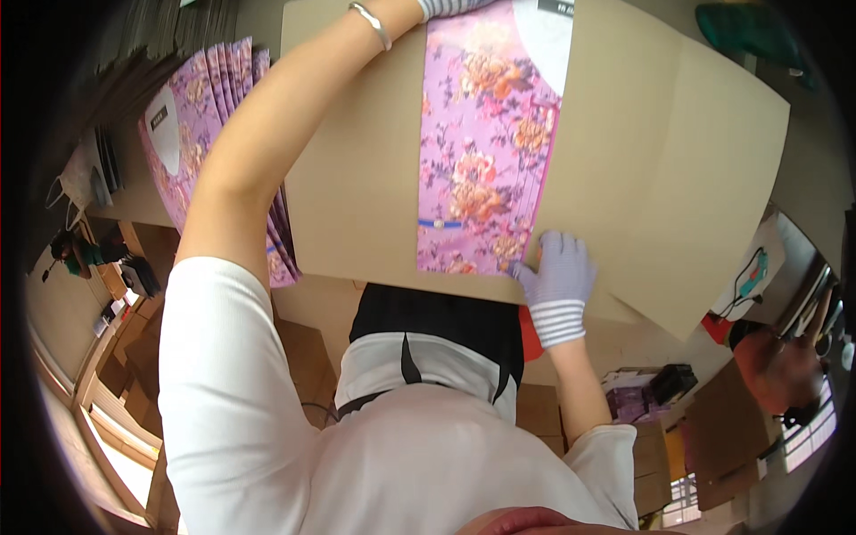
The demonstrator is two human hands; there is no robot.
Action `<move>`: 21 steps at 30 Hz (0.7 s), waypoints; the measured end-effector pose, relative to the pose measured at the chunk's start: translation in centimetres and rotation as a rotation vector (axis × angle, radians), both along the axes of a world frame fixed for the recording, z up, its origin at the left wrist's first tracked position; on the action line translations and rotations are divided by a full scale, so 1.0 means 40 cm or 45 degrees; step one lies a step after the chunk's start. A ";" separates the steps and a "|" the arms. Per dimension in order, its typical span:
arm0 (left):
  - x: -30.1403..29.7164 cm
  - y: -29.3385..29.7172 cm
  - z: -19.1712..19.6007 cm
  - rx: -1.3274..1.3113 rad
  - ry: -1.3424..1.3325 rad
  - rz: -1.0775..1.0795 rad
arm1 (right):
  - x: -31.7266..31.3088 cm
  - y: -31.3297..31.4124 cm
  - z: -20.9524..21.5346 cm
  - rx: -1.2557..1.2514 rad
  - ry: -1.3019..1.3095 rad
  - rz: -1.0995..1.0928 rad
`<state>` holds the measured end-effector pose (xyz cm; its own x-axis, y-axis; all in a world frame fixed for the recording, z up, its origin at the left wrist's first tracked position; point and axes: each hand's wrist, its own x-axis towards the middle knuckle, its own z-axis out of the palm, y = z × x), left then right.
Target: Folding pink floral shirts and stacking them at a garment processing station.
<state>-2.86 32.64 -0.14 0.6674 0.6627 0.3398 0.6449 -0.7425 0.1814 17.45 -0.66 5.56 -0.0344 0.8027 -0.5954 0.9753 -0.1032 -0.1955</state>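
A long pink floral printed sheet (481, 152) lies on a large brown cardboard board (357, 178) in front of me. My right hand (557, 272), in a white striped-cuff glove, sits at the sheet's near right corner, thumb on the sheet's edge and fingers against the cardboard. My left arm, with a silver bracelet, reaches across the board to the sheet's far end. Only the glove cuff of my left hand (446, 7) shows at the top edge; its fingers are cut off.
A fanned stack of matching floral sheets (192, 125) lies to the left. A second cardboard board (713, 178) overlaps on the right. A teal tool (753, 272) rests on a white surface at right. Cardboard boxes (308, 357) stand on the floor below.
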 end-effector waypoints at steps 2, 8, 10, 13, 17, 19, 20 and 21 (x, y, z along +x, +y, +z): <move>0.005 -0.045 0.010 0.086 -0.019 -0.007 | 0.010 -0.003 -0.009 -0.014 -0.009 0.004; 0.027 -0.525 0.041 -0.241 -0.119 -0.106 | 0.009 0.004 -0.013 -0.020 -0.075 0.042; 0.027 -0.731 0.041 -0.462 -0.179 -0.171 | 0.018 -0.003 -0.015 0.084 -0.047 0.077; 0.016 -0.949 0.027 -0.727 -0.300 -0.207 | 0.024 0.007 0.010 0.003 0.012 0.132; 0.011 -0.923 0.042 -0.742 -0.375 0.043 | 0.187 -0.009 0.094 0.594 0.503 -0.144; 0.019 -0.839 0.056 -0.549 -0.459 0.198 | 0.339 0.049 0.138 1.192 0.347 -0.288; 0.008 -0.783 0.060 -0.494 -0.388 0.267 | 0.425 0.072 0.149 1.118 0.235 -0.434; 0.003 -0.727 0.062 -0.391 -0.317 0.354 | 0.505 0.088 0.151 1.038 0.128 -0.582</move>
